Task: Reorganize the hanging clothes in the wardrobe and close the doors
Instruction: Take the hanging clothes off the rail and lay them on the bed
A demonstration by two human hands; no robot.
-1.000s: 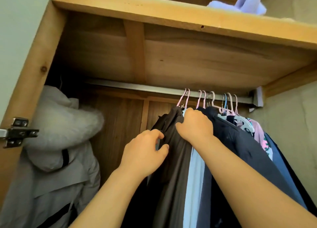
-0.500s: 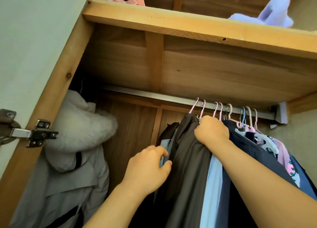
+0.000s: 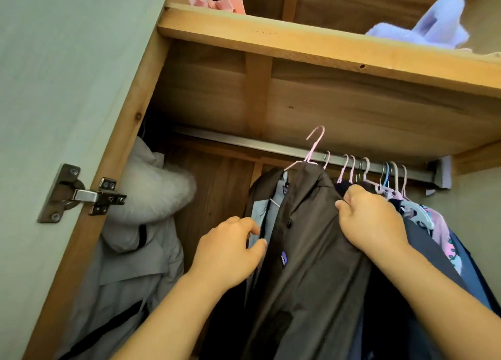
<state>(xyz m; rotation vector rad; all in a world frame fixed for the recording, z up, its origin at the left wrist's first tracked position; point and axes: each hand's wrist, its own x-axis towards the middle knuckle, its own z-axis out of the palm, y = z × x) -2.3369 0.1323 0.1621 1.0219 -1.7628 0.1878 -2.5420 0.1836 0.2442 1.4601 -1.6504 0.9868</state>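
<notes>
The right hand (image 3: 371,221) grips the shoulder of the dark brown jacket (image 3: 306,251), and the left hand (image 3: 227,254) pinches the front edge of the same jacket with curled fingers. The jacket hangs on a pink hanger (image 3: 311,151), whose hook is above the metal rail (image 3: 244,142) and not on it. Other clothes (image 3: 423,224) hang close together at the right end of the rail. A grey coat with a white fur hood (image 3: 146,224) is at the left end.

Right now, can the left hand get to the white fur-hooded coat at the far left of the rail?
Probably yes. The left hand pinches the brown jacket; open wardrobe space lies between it and the white fur-hooded coat, with nothing hanging there.
</notes>
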